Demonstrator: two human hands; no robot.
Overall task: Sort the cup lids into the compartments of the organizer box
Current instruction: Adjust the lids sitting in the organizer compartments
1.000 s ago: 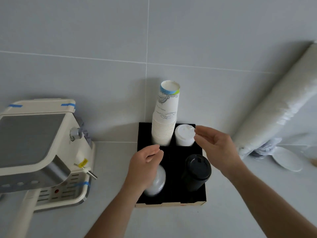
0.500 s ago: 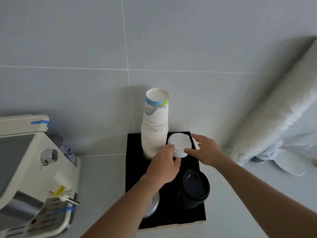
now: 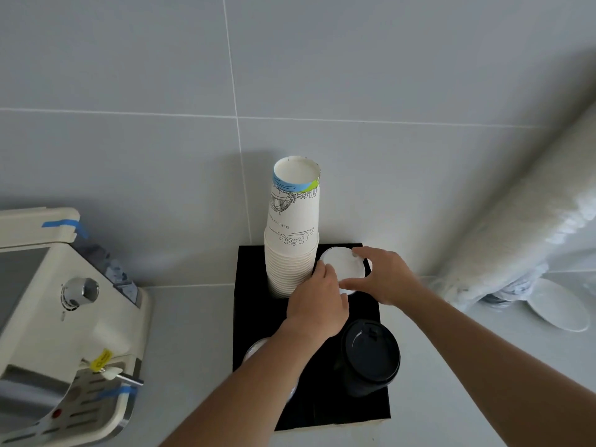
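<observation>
Both hands, left (image 3: 317, 304) and right (image 3: 385, 279), pinch the white lids (image 3: 343, 264) with their fingers in the back right part of the black box (image 3: 251, 311).

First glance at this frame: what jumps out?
The tall stack of paper cups rising from the black organizer box, back left compartment. Beside it, both hands, left hand and right hand, meet on the white lids. Nearer, a black lid stack sits front right.

Tight quarters at the organizer box (image 3: 254, 317)

The paper cup stack (image 3: 292, 240) walls the left; black lids (image 3: 369, 356) crowd the near right; open counter (image 3: 190, 333) lies beside.
</observation>
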